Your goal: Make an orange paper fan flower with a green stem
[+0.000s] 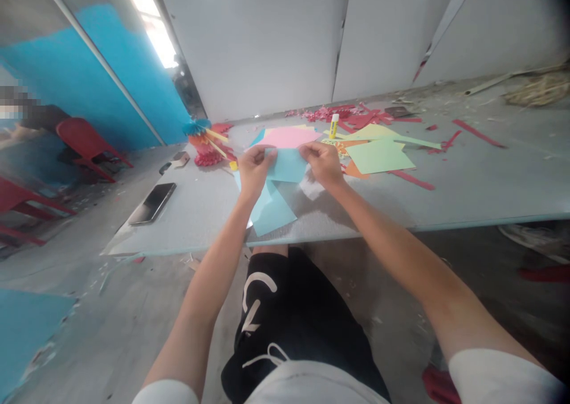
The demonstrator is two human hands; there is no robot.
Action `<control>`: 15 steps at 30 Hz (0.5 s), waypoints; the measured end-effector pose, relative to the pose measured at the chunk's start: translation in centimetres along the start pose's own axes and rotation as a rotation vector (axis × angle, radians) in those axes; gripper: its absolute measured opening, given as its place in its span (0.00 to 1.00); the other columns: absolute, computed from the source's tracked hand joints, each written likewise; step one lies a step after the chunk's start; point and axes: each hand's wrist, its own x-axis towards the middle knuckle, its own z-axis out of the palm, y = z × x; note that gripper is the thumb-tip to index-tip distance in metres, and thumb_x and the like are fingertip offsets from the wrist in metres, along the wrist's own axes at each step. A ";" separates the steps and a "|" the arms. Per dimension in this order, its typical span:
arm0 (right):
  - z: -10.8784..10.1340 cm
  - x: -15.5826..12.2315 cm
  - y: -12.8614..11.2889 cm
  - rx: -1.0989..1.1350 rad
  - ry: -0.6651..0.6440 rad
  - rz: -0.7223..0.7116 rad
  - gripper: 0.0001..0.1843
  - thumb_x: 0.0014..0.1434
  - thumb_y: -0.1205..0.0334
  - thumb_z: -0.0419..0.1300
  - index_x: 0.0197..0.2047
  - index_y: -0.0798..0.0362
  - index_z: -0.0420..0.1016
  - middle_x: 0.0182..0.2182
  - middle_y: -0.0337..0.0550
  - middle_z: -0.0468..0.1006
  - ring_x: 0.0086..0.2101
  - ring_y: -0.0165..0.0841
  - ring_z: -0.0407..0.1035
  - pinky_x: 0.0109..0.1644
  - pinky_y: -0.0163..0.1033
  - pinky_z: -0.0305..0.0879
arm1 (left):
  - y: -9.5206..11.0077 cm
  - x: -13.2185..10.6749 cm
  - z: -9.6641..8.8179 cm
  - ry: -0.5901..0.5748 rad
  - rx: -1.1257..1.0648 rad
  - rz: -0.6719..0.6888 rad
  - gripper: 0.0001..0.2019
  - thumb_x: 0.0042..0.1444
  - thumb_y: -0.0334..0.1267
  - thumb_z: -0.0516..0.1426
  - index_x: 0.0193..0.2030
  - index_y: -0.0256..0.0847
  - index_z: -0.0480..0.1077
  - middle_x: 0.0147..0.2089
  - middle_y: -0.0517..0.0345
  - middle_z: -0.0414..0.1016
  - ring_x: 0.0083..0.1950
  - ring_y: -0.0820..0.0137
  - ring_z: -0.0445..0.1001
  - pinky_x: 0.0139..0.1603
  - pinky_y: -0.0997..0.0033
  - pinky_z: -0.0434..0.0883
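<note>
A small light-blue sheet of paper (pixel 287 168) is stretched between my hands, above the table. My left hand (pixel 255 165) pinches its upper left corner, and my right hand (pixel 324 159) pinches the upper right one. Below it on the table lie more light-blue paper pieces (pixel 272 213), overlapping near the front edge. Just beyond my fingers is a pink sheet (pixel 290 136). Green paper (pixel 380 156) lies to the right of my right hand, partly over orange and yellow pieces. A glue stick (pixel 333 125) with a white cap stands upright behind that hand.
On the grey table (pixel 472 178), red paper strips (pixel 412 180) and scraps lie to the right and back. A phone (pixel 154 203) rests at the left end. Behind it stands a colourful fringed paper bundle (pixel 207 146). Red chairs (pixel 86 146) and a person are at far left.
</note>
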 end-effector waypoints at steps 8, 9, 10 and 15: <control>0.1 -0.1 -0.2 0.039 -0.042 0.015 0.14 0.55 0.50 0.69 0.38 0.52 0.81 0.28 0.41 0.77 0.30 0.34 0.72 0.30 0.37 0.68 | -0.1 0.0 0.1 0.022 -0.077 -0.064 0.08 0.48 0.39 0.68 0.35 0.42 0.78 0.32 0.58 0.80 0.33 0.71 0.76 0.35 0.72 0.70; 0.0 -0.1 -0.1 0.029 -0.043 0.016 0.13 0.54 0.52 0.69 0.38 0.52 0.81 0.28 0.41 0.77 0.30 0.34 0.73 0.31 0.37 0.68 | -0.2 0.0 0.1 0.022 -0.072 -0.073 0.08 0.48 0.39 0.68 0.36 0.42 0.78 0.32 0.59 0.80 0.33 0.71 0.76 0.35 0.72 0.70; 0.0 -0.1 0.0 0.016 -0.040 0.009 0.12 0.54 0.54 0.69 0.38 0.53 0.81 0.28 0.41 0.78 0.31 0.34 0.73 0.32 0.37 0.69 | -0.2 0.0 0.0 0.017 -0.061 -0.082 0.09 0.48 0.39 0.68 0.36 0.42 0.78 0.32 0.59 0.80 0.33 0.71 0.76 0.34 0.72 0.69; 0.0 0.0 0.4 -0.044 -0.013 -0.127 0.05 0.56 0.60 0.67 0.36 0.51 0.81 0.34 0.40 0.82 0.35 0.34 0.75 0.41 0.40 0.72 | -0.3 0.1 -0.1 -0.044 0.072 -0.086 0.08 0.45 0.37 0.69 0.35 0.42 0.80 0.33 0.59 0.81 0.35 0.69 0.76 0.35 0.71 0.70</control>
